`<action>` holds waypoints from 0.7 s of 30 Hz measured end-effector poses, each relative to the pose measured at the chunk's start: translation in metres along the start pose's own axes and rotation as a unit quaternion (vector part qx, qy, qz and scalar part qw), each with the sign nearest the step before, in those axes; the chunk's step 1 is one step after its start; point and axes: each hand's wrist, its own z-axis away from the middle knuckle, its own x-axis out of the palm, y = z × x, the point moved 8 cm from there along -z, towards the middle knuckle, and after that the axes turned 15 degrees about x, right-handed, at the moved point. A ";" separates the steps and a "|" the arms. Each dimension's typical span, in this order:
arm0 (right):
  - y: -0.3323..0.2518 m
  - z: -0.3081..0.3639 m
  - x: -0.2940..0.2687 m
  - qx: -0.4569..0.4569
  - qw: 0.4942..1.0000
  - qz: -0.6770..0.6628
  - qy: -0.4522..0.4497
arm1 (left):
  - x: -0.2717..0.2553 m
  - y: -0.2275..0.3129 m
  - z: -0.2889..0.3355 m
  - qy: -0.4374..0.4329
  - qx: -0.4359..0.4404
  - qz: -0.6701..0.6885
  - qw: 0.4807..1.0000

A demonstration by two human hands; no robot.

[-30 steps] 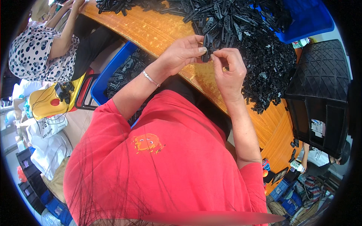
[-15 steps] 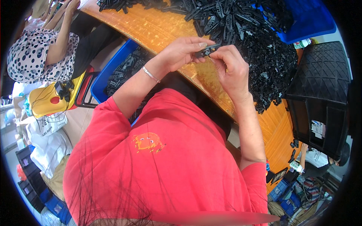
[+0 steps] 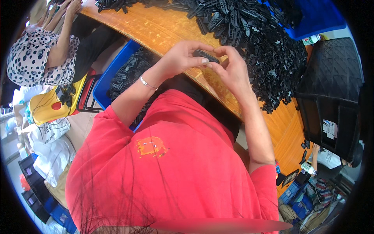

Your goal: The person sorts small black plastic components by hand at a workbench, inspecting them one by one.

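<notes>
Between my two hands, over the near edge of the wooden table [image 3: 156, 29], is a narrow black plastic part [image 3: 206, 55]. My left hand [image 3: 181, 58] grips it with thumb and fingers from the left. From the right, my right hand [image 3: 233, 68] pinches its other end, the thumb close to the left thumb. Fingers cover much of the part, so its details are hidden. Beyond my hands lies a heap of long black plastic parts [image 3: 230, 21]. A pile of small black pieces [image 3: 276, 64] spreads to the right of my right hand.
A blue bin [image 3: 102, 87] of black parts stands below the table at my left. Another blue bin [image 3: 323, 17] is at the far right, behind a large black crate [image 3: 329, 74]. A person in a spotted top [image 3: 43, 58] sits at the left, near a yellow chair [image 3: 48, 105].
The black part has turned in my hands and shows a long edge. My right hand has shifted left, its fingertips now meeting those of my left hand around the part.
</notes>
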 end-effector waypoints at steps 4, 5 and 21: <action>0.017 0.006 0.030 0.146 0.986 0.005 -0.084 | -0.003 0.009 0.017 0.020 0.024 -0.106 0.994; 0.010 0.008 0.034 0.123 0.990 0.035 -0.067 | -0.003 0.013 0.024 0.019 0.022 -0.106 0.994; 0.050 0.017 -0.017 0.049 0.932 0.352 0.077 | -0.078 0.069 0.009 -0.041 0.128 -0.540 0.831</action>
